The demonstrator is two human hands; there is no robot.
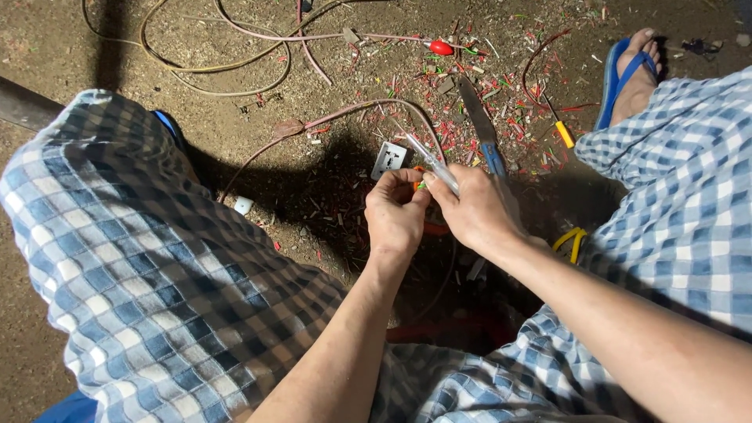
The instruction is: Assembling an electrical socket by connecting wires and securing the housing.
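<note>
Head view: left hand point(395, 213) pinches a green wire end point(421, 186) w/ thumb and forefinger, steadying it above the floor, just below the white socket plate point(389, 160). Right hand point(474, 210) grips a slim clear-handled tool point(433, 164) (type unclear), tip near the wire. Wire: short, thin, bright green.

My left hand point(395, 215) pinches a thin wire point(421, 186) with green plastic coat. My right hand point(474, 211) holds a tool point(433, 164) of shiny pale metal. At twelve o'clock lies a knife point(479, 124) with dull grey metal blade. The socket point(389, 160) is smooth white plastic. The ground point(258, 149) is rough and matt.
</note>
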